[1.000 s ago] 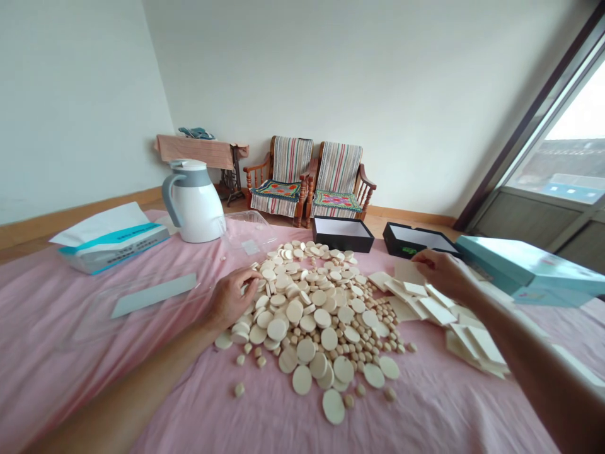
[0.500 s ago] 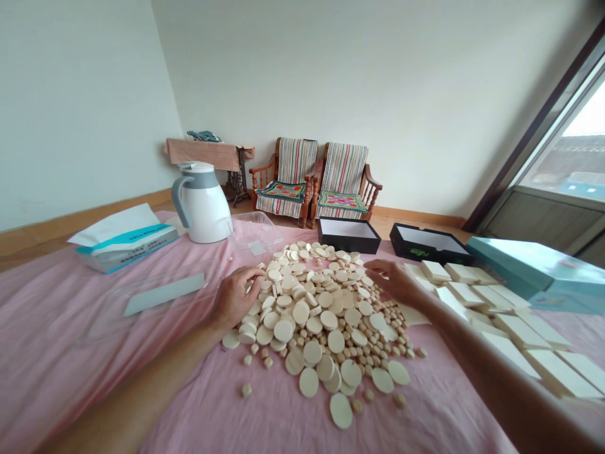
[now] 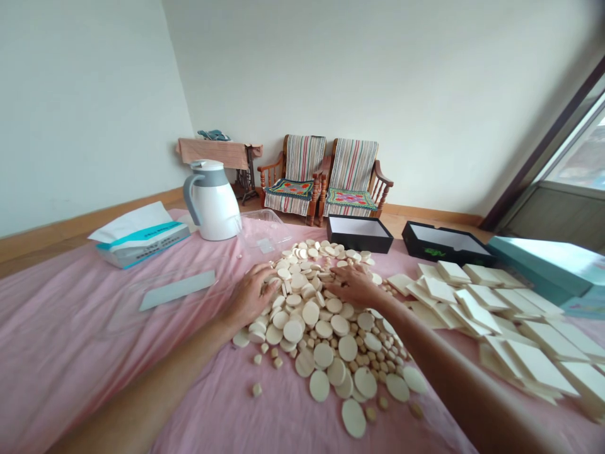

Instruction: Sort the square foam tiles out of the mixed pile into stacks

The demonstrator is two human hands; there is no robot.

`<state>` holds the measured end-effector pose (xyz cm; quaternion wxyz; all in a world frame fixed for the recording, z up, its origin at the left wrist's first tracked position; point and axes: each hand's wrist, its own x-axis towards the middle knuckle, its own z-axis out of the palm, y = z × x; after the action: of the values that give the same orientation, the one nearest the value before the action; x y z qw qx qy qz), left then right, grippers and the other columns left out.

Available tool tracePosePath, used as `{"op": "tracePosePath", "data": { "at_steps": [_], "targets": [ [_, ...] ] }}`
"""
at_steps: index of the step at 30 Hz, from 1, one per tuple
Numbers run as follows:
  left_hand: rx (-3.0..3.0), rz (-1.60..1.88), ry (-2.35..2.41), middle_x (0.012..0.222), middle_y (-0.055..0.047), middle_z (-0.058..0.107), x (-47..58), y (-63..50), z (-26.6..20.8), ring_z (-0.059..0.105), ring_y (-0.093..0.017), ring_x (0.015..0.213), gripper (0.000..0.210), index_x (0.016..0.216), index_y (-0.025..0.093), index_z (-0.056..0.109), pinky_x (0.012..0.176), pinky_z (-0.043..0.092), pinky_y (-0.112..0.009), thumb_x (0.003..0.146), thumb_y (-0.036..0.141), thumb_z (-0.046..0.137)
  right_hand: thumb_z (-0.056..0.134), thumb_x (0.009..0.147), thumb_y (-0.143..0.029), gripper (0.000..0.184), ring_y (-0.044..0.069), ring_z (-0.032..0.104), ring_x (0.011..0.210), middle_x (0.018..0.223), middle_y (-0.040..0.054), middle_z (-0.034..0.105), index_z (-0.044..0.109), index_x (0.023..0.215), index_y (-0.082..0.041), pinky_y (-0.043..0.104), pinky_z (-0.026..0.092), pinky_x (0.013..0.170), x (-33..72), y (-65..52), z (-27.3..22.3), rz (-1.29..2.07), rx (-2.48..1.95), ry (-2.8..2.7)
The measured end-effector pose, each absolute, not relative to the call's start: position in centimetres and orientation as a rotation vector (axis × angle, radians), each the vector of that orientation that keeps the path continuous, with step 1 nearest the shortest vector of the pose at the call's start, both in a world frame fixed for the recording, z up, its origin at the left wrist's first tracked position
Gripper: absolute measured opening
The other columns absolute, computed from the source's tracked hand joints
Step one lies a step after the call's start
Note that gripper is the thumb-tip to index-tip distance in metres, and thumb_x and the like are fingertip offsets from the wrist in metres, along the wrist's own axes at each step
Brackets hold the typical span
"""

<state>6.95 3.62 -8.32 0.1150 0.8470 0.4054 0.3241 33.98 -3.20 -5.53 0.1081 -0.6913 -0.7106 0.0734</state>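
A heap of round wooden discs (image 3: 311, 313) and small wooden cubes (image 3: 373, 356) spreads over the pink cloth in front of me. My left hand (image 3: 249, 293) rests at the heap's left edge, thumb apart from the bent fingers, touching discs. On the upper right part of the heap lies my right hand (image 3: 353, 285), palm down with fingers stretched out over the discs. Neither hand visibly grips a piece; what lies under the right palm is hidden. Several loose discs and cubes are scattered at the near side.
Pale rectangular wooden boards (image 3: 515, 302) lie stacked at the right, beside a teal box (image 3: 553, 265). Two black trays (image 3: 359, 241) stand behind the heap. A white jug (image 3: 215, 205), a clear plastic container (image 3: 265, 230) and a tissue pack (image 3: 142, 236) sit left on the pink cloth (image 3: 189, 391).
My right hand has moved left from the heap's right edge onto the discs. My left hand stays at the left edge. The view has turned slightly left.
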Motion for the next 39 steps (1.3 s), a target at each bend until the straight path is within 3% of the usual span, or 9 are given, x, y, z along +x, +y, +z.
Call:
{"op": "tracePosePath", "data": {
  "at_steps": [3, 9, 16, 20, 26, 32, 39],
  "targets": [
    [2.493, 0.942, 1.163, 0.122, -0.011, 0.059, 7.0, 3.3, -8.1, 0.057, -0.025, 0.113, 0.035, 0.109, 0.018, 0.065, 0.099, 0.045, -0.041, 0.09, 0.04, 0.047, 0.057, 0.083, -0.04, 0.048, 0.03, 0.052, 0.117, 0.122, 0.0137, 0.063, 0.061, 0.126, -0.019, 0.043, 0.036, 0.101, 33.4, -3.9, -4.0, 0.27, -1.873, -2.164],
    [2.508, 0.95, 1.116, 0.105, -0.009, 0.066, 7.2, 3.3, -8.1, 0.061, -0.023, 0.101, 0.03, 0.102, 0.019, 0.068, 0.091, 0.048, -0.036, 0.09, 0.039, 0.049, 0.058, 0.08, -0.023, 0.025, 0.023, 0.062, 0.104, 0.11, 0.0064, 0.07, 0.073, 0.1, -0.022, 0.036, 0.043, 0.093, 31.8, -3.6, -1.5, 0.317, -1.713, -2.143],
    [2.507, 0.946, 1.125, 0.107, -0.009, 0.067, 7.2, 3.2, -8.0, 0.061, -0.023, 0.103, 0.029, 0.104, 0.017, 0.067, 0.092, 0.047, -0.036, 0.089, 0.036, 0.049, 0.051, 0.08, -0.013, 0.03, 0.024, 0.064, 0.099, 0.103, 0.0105, 0.073, 0.074, 0.098, -0.018, 0.032, 0.043, 0.086, 28.5, 0.2, -2.6, 0.262, -1.889, -2.29],
    [2.495, 0.929, 1.136, 0.108, -0.009, 0.067, 7.2, 3.1, -7.9, 0.061, -0.024, 0.104, 0.029, 0.105, 0.017, 0.066, 0.092, 0.047, -0.037, 0.089, 0.035, 0.049, 0.051, 0.074, -0.009, 0.028, 0.022, 0.064, 0.087, 0.094, 0.0103, 0.073, 0.074, 0.088, -0.016, 0.028, 0.044, 0.075, 27.9, 1.2, -2.0, 0.314, -1.897, -2.384],
    [2.476, 0.962, 1.129, 0.106, -0.009, 0.067, 7.3, 3.1, -8.0, 0.061, -0.024, 0.102, 0.027, 0.103, 0.018, 0.065, 0.091, 0.047, -0.037, 0.088, 0.033, 0.049, 0.055, 0.069, -0.009, 0.016, 0.017, 0.06, 0.069, 0.079, 0.0073, 0.07, 0.07, 0.073, -0.014, 0.025, 0.04, 0.062, 27.8, 2.4, -0.9, 0.481, -1.872, -2.526],
    [2.463, 0.96, 1.073, 0.106, -0.009, 0.067, 7.4, 3.0, -8.0, 0.062, -0.023, 0.102, 0.027, 0.104, 0.018, 0.066, 0.091, 0.047, -0.036, 0.088, 0.033, 0.049, 0.061, 0.066, -0.012, 0.009, 0.013, 0.057, 0.067, 0.074, 0.0023, 0.066, 0.065, 0.074, -0.015, 0.022, 0.039, 0.058, 28.9, 2.4, -1.7, 0.605, -1.827, -2.425],
    [2.463, 0.949, 1.034, 0.106, -0.009, 0.068, 7.3, 3.0, -8.0, 0.062, -0.023, 0.101, 0.028, 0.103, 0.019, 0.066, 0.091, 0.048, -0.035, 0.09, 0.035, 0.047, 0.063, 0.072, -0.023, 0.015, 0.011, 0.056, 0.066, 0.076, 0.0009, 0.064, 0.061, 0.085, -0.015, 0.02, 0.04, 0.056, 29.7, 1.0, -2.0, 0.595, -1.741, -2.158]
  ]
}}
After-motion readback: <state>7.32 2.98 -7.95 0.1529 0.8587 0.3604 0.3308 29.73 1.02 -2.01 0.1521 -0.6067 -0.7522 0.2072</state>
